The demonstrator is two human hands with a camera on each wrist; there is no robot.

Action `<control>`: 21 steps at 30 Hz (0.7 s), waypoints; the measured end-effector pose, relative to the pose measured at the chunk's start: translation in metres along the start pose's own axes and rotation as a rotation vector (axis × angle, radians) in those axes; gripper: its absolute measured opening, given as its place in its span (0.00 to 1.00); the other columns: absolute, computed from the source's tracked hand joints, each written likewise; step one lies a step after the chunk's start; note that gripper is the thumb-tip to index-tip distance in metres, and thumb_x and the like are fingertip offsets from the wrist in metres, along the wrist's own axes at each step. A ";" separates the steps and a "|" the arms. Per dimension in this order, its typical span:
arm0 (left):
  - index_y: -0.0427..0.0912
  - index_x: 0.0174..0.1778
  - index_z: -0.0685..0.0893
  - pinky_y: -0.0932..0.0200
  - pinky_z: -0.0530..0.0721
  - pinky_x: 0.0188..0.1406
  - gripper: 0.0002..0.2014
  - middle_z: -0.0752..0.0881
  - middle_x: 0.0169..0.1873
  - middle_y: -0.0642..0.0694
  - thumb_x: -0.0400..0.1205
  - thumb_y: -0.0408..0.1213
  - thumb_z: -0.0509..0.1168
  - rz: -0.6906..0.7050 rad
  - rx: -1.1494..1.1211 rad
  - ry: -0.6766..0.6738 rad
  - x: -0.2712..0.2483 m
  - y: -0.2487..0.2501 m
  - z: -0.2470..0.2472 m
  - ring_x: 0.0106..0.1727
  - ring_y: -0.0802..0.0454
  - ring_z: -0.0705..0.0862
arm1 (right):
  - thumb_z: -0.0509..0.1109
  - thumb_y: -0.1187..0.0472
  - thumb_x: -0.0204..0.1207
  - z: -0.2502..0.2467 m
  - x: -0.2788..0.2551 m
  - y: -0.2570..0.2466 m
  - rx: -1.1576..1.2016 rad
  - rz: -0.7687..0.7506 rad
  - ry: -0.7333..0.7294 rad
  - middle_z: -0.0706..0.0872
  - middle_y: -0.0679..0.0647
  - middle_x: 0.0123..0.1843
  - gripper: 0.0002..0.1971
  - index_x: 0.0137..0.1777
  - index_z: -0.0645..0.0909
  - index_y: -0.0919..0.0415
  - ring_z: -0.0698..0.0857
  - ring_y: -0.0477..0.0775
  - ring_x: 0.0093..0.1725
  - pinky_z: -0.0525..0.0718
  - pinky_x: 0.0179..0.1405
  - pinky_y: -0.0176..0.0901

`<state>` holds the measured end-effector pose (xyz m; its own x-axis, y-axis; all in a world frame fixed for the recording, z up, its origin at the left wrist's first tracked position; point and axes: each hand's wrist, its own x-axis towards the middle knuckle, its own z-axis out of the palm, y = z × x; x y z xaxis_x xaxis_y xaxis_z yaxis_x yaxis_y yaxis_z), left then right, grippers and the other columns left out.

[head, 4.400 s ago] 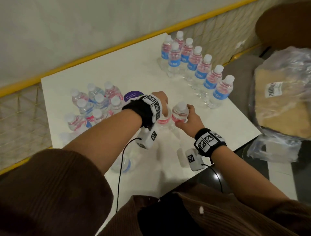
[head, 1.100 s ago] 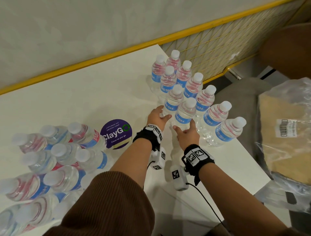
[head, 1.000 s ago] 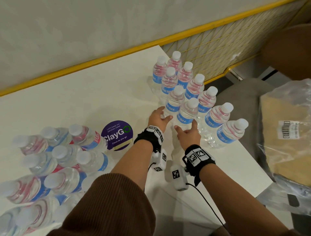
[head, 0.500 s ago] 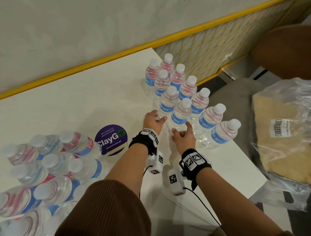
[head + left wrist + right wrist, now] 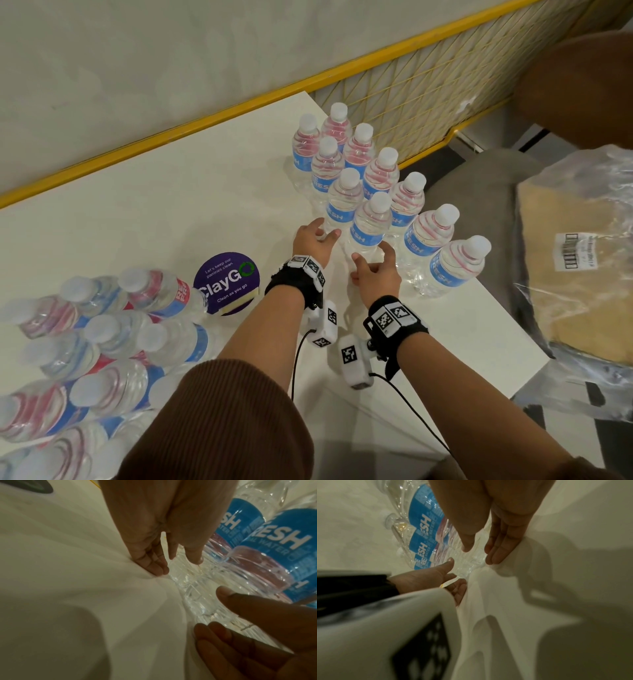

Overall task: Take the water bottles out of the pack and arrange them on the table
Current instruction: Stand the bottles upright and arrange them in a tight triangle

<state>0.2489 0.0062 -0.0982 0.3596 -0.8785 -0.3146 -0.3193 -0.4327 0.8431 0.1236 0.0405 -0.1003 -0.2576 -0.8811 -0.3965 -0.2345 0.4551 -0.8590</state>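
Several upright water bottles with blue labels and white caps stand in two rows (image 5: 373,171) at the table's right end. My left hand (image 5: 327,229) is open at the base of one front bottle (image 5: 344,202), with thumb and fingers straight on either side of it (image 5: 178,561). Next to it, my right hand (image 5: 371,251) is open around the base of the neighbouring bottle (image 5: 371,222); its thumb and fingers (image 5: 498,553) are spread beside the clear base. The pack (image 5: 85,353) with several bottles lies at the left.
A round purple ClayGo sticker (image 5: 226,282) sits on the white table (image 5: 171,212) between pack and hands. A yellow-edged mesh rail (image 5: 428,89) runs behind the table. A plastic-wrapped brown bundle (image 5: 582,274) lies off the table's right edge.
Seconds ago each hand held a bottle over the table's middle; both bottles now stand in the inner row at the right. In the last second the hands have eased back from the bases.
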 end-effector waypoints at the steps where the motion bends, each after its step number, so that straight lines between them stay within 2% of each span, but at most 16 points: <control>1: 0.42 0.74 0.73 0.65 0.70 0.55 0.27 0.80 0.63 0.39 0.80 0.47 0.67 -0.001 -0.002 -0.003 0.001 0.000 0.000 0.62 0.46 0.81 | 0.71 0.52 0.76 0.000 0.000 -0.001 -0.001 0.002 0.002 0.87 0.57 0.41 0.28 0.74 0.65 0.47 0.90 0.56 0.41 0.85 0.59 0.52; 7: 0.42 0.74 0.74 0.64 0.71 0.55 0.27 0.80 0.63 0.39 0.80 0.47 0.67 0.000 0.005 -0.014 0.004 0.003 0.001 0.62 0.46 0.81 | 0.70 0.51 0.76 0.001 0.002 -0.003 -0.025 0.010 0.002 0.85 0.53 0.34 0.29 0.75 0.64 0.47 0.89 0.55 0.41 0.84 0.59 0.49; 11: 0.43 0.74 0.73 0.59 0.74 0.60 0.27 0.81 0.62 0.40 0.80 0.48 0.67 -0.005 0.032 -0.021 0.005 0.005 0.001 0.64 0.46 0.80 | 0.69 0.51 0.77 0.001 0.002 -0.004 -0.026 0.016 -0.007 0.88 0.60 0.40 0.29 0.76 0.63 0.47 0.89 0.55 0.41 0.83 0.55 0.45; 14: 0.43 0.74 0.73 0.58 0.74 0.61 0.28 0.81 0.62 0.40 0.80 0.49 0.67 -0.014 0.046 -0.038 0.006 0.005 0.000 0.64 0.45 0.80 | 0.69 0.51 0.77 -0.001 0.002 -0.006 -0.026 0.016 -0.015 0.87 0.59 0.41 0.29 0.75 0.64 0.48 0.88 0.55 0.39 0.81 0.51 0.41; 21: 0.39 0.73 0.74 0.56 0.75 0.63 0.27 0.83 0.62 0.40 0.80 0.49 0.66 -0.024 0.127 -0.061 0.008 0.009 -0.004 0.64 0.44 0.81 | 0.71 0.49 0.75 -0.005 0.009 0.001 -0.060 0.009 -0.051 0.88 0.62 0.44 0.29 0.74 0.64 0.47 0.89 0.57 0.44 0.84 0.57 0.47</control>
<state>0.2525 -0.0038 -0.0913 0.3159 -0.8766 -0.3631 -0.4207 -0.4724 0.7745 0.1168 0.0332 -0.1032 -0.2125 -0.8816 -0.4215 -0.2882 0.4687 -0.8350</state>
